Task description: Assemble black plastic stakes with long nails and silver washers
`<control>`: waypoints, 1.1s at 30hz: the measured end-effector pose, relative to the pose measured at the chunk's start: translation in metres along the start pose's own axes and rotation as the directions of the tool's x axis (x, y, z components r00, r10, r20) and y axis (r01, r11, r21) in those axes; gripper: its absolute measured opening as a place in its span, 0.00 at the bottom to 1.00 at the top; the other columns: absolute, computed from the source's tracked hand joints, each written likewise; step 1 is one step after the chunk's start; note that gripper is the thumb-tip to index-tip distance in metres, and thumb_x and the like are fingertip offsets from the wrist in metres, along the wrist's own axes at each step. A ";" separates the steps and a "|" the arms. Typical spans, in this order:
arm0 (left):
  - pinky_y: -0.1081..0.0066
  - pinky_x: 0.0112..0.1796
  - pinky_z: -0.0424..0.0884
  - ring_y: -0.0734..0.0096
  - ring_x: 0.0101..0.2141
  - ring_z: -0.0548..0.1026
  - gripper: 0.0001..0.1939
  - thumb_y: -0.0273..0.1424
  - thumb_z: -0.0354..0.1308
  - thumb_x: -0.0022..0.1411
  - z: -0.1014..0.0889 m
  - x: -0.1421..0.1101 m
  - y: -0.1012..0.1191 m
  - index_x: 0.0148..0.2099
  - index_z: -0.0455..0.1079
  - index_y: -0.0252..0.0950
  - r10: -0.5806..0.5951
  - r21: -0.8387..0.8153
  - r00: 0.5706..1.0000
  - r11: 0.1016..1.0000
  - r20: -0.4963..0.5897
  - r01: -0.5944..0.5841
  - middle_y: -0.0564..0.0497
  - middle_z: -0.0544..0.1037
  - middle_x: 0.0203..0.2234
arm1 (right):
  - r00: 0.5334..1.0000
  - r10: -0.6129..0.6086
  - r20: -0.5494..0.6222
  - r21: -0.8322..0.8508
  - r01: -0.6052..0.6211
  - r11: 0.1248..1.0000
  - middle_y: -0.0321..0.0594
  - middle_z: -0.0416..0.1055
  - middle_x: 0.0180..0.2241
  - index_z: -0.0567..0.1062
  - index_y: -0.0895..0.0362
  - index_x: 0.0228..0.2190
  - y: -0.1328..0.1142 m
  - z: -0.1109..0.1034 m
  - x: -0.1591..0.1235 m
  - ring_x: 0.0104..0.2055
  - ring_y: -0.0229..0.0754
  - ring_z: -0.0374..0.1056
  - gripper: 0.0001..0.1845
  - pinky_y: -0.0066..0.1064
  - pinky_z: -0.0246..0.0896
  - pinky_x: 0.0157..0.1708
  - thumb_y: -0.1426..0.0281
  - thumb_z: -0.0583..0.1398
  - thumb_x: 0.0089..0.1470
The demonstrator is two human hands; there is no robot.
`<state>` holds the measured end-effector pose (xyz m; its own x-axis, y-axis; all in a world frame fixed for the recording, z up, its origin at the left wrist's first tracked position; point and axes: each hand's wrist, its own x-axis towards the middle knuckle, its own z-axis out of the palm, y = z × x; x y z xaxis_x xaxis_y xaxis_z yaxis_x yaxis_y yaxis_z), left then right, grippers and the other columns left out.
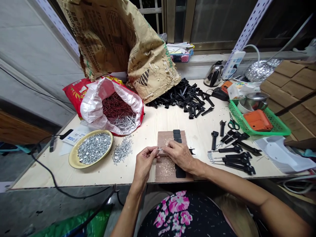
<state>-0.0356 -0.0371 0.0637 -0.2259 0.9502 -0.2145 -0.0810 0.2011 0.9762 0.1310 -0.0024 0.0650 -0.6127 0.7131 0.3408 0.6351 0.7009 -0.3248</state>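
where two hands meet over a brown board [161,136], one small metal piece [160,149], silvery, slim, partly hidden by fingertips. left hand [145,160]: thumb and forefinger pinched on the piece's left end. right hand [179,155]: fingertips gathered at the other end, pinching it also; whether the palm grips anything more, cannot tell. black forked part [191,151]: one, tip jutting beyond the right hand, remainder covered. on the board: pale crumbs [166,167], scattered; black pads [180,172], in a row along its right side, partly under the right hand.

left of the board: loose washers [122,151], in a spread heap; yellow bowl [72,161], filled with more washers; behind these, red and white sack [91,102], lying mouth agape, holding reddish rods [115,108] and silvery rods [128,123]. at the back: brown paper sack [148,65], torn, with black plastic parts [187,93] piled at its mouth. right of the board: black handles [235,160], several with metal rods, in a loose group; scissors [233,123], dark green-handled, just beside a green basket [281,131], which holds an orange tray [258,120] and a lidded metal pot [256,101]. bearing board, bowl and sacks: one pale wooden table [148,121].
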 end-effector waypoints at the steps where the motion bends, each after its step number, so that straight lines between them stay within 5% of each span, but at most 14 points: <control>1: 0.74 0.30 0.68 0.75 0.25 0.70 0.15 0.37 0.64 0.50 0.002 0.001 -0.002 0.36 0.74 0.30 -0.008 -0.003 1.000 1.000 0.009 0.008 0.52 0.74 0.24 | 1.000 0.009 0.008 0.020 -0.010 1.000 0.37 0.65 0.29 0.74 0.54 0.39 0.002 -0.001 -0.002 0.30 0.35 0.62 0.12 0.25 0.55 0.28 0.68 0.51 0.63; 5: 0.73 0.31 0.70 0.75 0.27 0.71 0.22 0.40 0.62 0.52 0.011 0.001 -0.007 0.46 0.73 0.32 0.014 0.058 1.000 0.998 0.015 -0.015 0.49 0.75 0.32 | 0.999 0.053 0.000 0.146 -0.052 0.988 0.39 0.67 0.36 0.72 0.57 0.41 0.024 -0.012 -0.005 0.35 0.35 0.65 0.12 0.24 0.58 0.31 0.68 0.51 0.63; 8: 0.69 0.33 0.72 0.70 0.32 0.74 0.27 0.42 0.58 0.57 0.016 0.000 -0.009 0.56 0.66 0.38 0.118 0.219 0.993 0.969 -0.007 -0.114 0.47 0.74 0.38 | 0.995 0.099 -0.012 0.073 -0.098 0.993 0.39 0.67 0.38 0.73 0.56 0.40 0.059 -0.024 0.000 0.36 0.35 0.63 0.11 0.24 0.57 0.29 0.67 0.52 0.62; 10: 0.63 0.41 0.72 0.64 0.41 0.73 0.24 0.40 0.54 0.60 0.019 0.001 -0.014 0.58 0.64 0.40 0.265 0.410 0.964 0.875 0.036 -0.256 0.46 0.74 0.43 | 0.995 0.097 -0.003 -0.025 -0.097 0.995 0.38 0.66 0.35 0.73 0.55 0.37 0.085 -0.027 0.004 0.36 0.36 0.62 0.11 0.24 0.55 0.29 0.66 0.53 0.62; 13: 0.52 0.55 0.61 0.56 0.57 0.63 0.22 0.36 0.49 0.64 0.023 0.005 -0.029 0.60 0.62 0.39 0.437 0.647 0.876 0.611 0.206 -0.457 0.42 0.69 0.54 | 0.998 0.056 0.022 -0.131 -0.053 0.990 0.38 0.65 0.32 0.73 0.58 0.34 0.111 -0.021 0.002 0.36 0.37 0.60 0.11 0.25 0.53 0.28 0.67 0.52 0.62; 16: 0.49 0.58 0.55 0.54 0.63 0.49 0.24 0.35 0.44 0.66 0.028 0.010 -0.049 0.63 0.55 0.36 0.449 0.729 0.823 0.423 0.348 -0.538 0.42 0.59 0.61 | 0.988 -0.123 0.095 -0.137 0.135 0.981 0.37 0.64 0.29 0.71 0.60 0.34 0.114 -0.010 -0.012 0.33 0.35 0.58 0.12 0.25 0.52 0.27 0.72 0.48 0.64; 18: 0.49 0.59 0.54 0.55 0.64 0.45 0.25 0.34 0.42 0.67 0.029 0.013 -0.060 0.64 0.53 0.34 0.441 0.754 0.808 0.351 0.391 -0.556 0.41 0.56 0.63 | 0.915 -0.361 0.182 -0.098 0.382 0.919 0.36 0.63 0.29 0.70 0.60 0.34 0.111 -0.007 -0.021 0.32 0.35 0.57 0.13 0.25 0.52 0.27 0.75 0.47 0.63; 20: 0.49 0.59 0.54 0.55 0.64 0.44 0.25 0.33 0.40 0.67 0.028 0.015 -0.065 0.64 0.52 0.32 0.441 0.772 0.802 0.306 0.404 -0.557 0.39 0.55 0.63 | 0.852 -0.476 0.217 -0.073 0.501 0.863 0.35 0.62 0.29 0.69 0.60 0.33 0.110 -0.009 -0.022 0.32 0.35 0.56 0.13 0.25 0.52 0.27 0.76 0.46 0.63; 24: 0.49 0.59 0.54 0.56 0.64 0.44 0.25 0.32 0.40 0.68 0.027 0.017 -0.068 0.65 0.50 0.34 0.442 0.781 0.802 0.292 0.402 -0.552 0.40 0.55 0.63 | 0.958 -0.250 0.141 -0.110 0.266 0.958 0.36 0.61 0.29 0.67 0.61 0.32 0.110 -0.017 -0.014 0.32 0.34 0.56 0.16 0.23 0.51 0.24 0.75 0.42 0.64; 25: 0.49 0.59 0.54 0.57 0.64 0.44 0.25 0.32 0.39 0.68 0.027 0.017 -0.068 0.65 0.50 0.35 0.445 0.778 0.801 0.295 0.401 -0.554 0.41 0.55 0.63 | 0.942 -0.291 0.165 -0.084 0.307 0.948 0.36 0.61 0.29 0.67 0.60 0.32 0.108 -0.019 -0.013 0.32 0.34 0.56 0.16 0.23 0.51 0.24 0.75 0.43 0.64; 28: 0.49 0.59 0.54 0.58 0.64 0.44 0.25 0.31 0.39 0.68 0.027 0.017 -0.068 0.66 0.48 0.36 0.449 0.767 0.794 0.302 0.410 -0.566 0.42 0.54 0.63 | 0.778 -0.573 0.256 0.048 0.582 0.812 0.35 0.61 0.29 0.67 0.58 0.31 0.104 -0.024 -0.012 0.33 0.34 0.57 0.12 0.23 0.52 0.24 0.77 0.46 0.62; 29: 0.49 0.59 0.54 0.58 0.64 0.44 0.25 0.31 0.39 0.68 0.027 0.017 -0.068 0.66 0.48 0.36 0.447 0.766 0.795 0.304 0.410 -0.566 0.42 0.54 0.64 | 0.785 -0.567 0.249 0.053 0.574 0.817 0.35 0.61 0.29 0.66 0.58 0.31 0.103 -0.025 -0.012 0.33 0.35 0.58 0.12 0.23 0.53 0.24 0.78 0.46 0.62; 31: 0.49 0.59 0.54 0.58 0.64 0.44 0.26 0.32 0.40 0.68 0.027 0.017 -0.069 0.66 0.48 0.36 0.442 0.768 0.801 0.312 0.403 -0.559 0.42 0.53 0.64 | 0.892 -0.406 0.202 0.030 0.408 0.912 0.36 0.62 0.30 0.66 0.60 0.32 0.104 -0.028 -0.010 0.32 0.34 0.58 0.13 0.23 0.54 0.23 0.77 0.44 0.62; 33: 0.50 0.59 0.53 0.57 0.64 0.43 0.26 0.33 0.40 0.68 0.028 0.017 -0.068 0.66 0.48 0.35 0.433 0.771 0.809 0.322 0.396 -0.550 0.41 0.53 0.64 | 0.943 -0.272 0.190 0.053 0.267 0.962 0.36 0.62 0.30 0.67 0.61 0.33 0.104 -0.030 -0.010 0.30 0.33 0.57 0.14 0.22 0.55 0.22 0.77 0.43 0.63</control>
<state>-0.0066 -0.0280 -0.0058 0.1668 0.9506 0.2619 0.8466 -0.2742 0.4561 0.2171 0.0626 0.0542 -0.8405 0.4849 0.2419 0.4222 0.8658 -0.2685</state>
